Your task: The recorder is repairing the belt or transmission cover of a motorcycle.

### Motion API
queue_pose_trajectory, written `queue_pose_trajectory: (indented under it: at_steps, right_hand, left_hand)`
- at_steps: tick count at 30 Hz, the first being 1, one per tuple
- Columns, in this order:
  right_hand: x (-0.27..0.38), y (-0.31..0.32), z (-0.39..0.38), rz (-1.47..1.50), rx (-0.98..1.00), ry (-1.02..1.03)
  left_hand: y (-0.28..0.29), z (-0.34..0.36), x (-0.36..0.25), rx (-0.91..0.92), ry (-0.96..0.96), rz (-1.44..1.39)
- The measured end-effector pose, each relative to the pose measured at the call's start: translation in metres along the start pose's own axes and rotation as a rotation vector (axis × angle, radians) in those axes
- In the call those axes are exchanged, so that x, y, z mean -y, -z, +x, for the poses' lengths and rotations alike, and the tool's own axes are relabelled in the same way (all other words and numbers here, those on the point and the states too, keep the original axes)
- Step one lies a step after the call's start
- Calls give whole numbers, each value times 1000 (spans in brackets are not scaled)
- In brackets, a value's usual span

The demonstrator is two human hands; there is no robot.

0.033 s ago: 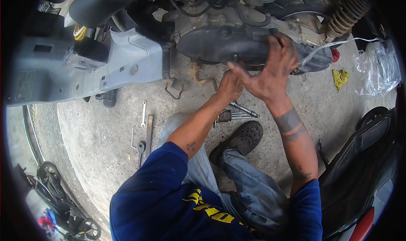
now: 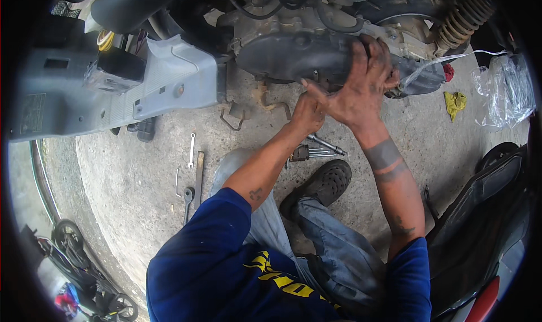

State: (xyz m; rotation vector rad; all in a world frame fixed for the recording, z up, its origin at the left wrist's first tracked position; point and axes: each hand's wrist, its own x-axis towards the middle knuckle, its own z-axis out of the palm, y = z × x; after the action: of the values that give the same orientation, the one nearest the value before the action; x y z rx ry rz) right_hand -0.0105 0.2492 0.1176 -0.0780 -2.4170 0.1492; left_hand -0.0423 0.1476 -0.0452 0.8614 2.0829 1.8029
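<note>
A long black engine side cover [image 2: 293, 56] runs along the lower side of the motorcycle's grey metal engine [image 2: 259, 25]. My right hand [image 2: 367, 90] lies across the right half of this cover, fingers spread up its face and thumb reaching left. Just below the cover's lower edge, my left hand [image 2: 308, 113] is closed, touching or almost touching the right thumb. Whatever sits in its curled fingers is hidden. Left of it, a bent brownish metal pedal lever [image 2: 262, 96] hangs under the engine. A socket extension bar [image 2: 327, 145] and a hex key set [image 2: 310, 154] lie below my wrists.
A combination wrench [image 2: 192, 149], a flat metal bar [image 2: 199, 178], a thin bent rod [image 2: 178, 182] and a ratchet [image 2: 188, 203] lie on the concrete, left. A grey plastic panel [image 2: 186, 73] juts in at upper left. At right are a yellow cloth [image 2: 455, 104] and clear plastic wrap [image 2: 505, 96].
The fingers of my right hand, smeared by motion before, now show clearly, spread a little farther left and up on the cover. My left hand stays in about the same place.
</note>
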Motion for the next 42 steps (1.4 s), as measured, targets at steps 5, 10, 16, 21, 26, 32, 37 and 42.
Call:
queue_pose_trajectory:
  at_steps: [5,10,16,21,26,32,37,42]
  right_hand:
    - [-9,-18,8,-134,24,-1]
    - [-22,-17,15,-64,-6,111]
    - [-23,-14,15,-71,44,136]
    - [-24,-10,24,-224,175,212]
    - [-68,-45,16,-118,-61,383]
    - [-61,-44,17,113,73,249]
    - [-46,-35,23,288,189,146]
    - [-76,-21,32,482,296,52]
  left_hand:
    - [5,8,-13,-78,-121,69]
    - [-1,2,0,-113,172,-497]
    - [-30,4,-17,-391,179,-912]
    - [-28,-2,-18,-381,98,-796]
    - [-19,-3,-28,-400,80,-434]
    - [-10,-5,-37,-325,173,-527]
    - [-7,-3,-53,-337,194,-529]
    - [-69,-51,-122,-62,67,-661]
